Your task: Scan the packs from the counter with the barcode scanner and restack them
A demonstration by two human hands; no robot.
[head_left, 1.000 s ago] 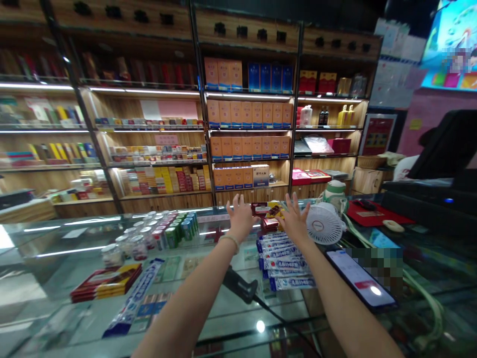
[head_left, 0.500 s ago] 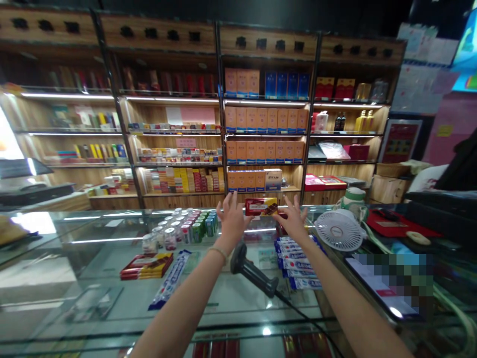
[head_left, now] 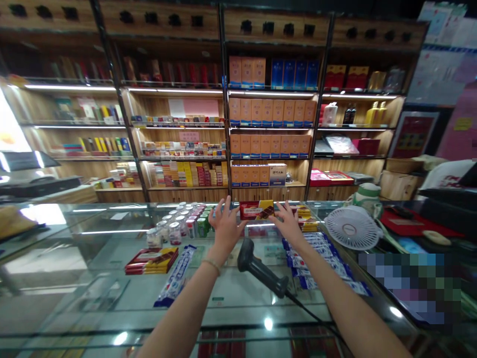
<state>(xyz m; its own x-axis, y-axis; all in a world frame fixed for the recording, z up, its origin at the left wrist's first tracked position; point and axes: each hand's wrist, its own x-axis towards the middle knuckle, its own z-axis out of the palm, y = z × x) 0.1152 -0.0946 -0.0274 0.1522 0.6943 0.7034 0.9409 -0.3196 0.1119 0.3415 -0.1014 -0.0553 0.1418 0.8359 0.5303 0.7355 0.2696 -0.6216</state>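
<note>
Head view: The left hand (head_left: 225, 226) and the right hand (head_left: 290, 226) grasp opposite ends of a chocolate bar (head_left: 256, 210) between thumb and fingers, remaining fingers spread. The left arm (head_left: 190, 298) and right arm (head_left: 337, 293) extend forward and converge, fingers upward. The bar is positioned beyond the scanner (head_left: 264, 271), over the glass counter (head_left: 242, 296); long axis crosswise, nearly level, printed face toward the camera, yellow end right.

No text can be read, even on the red-yellow packet (head_left: 256, 210)
</note>
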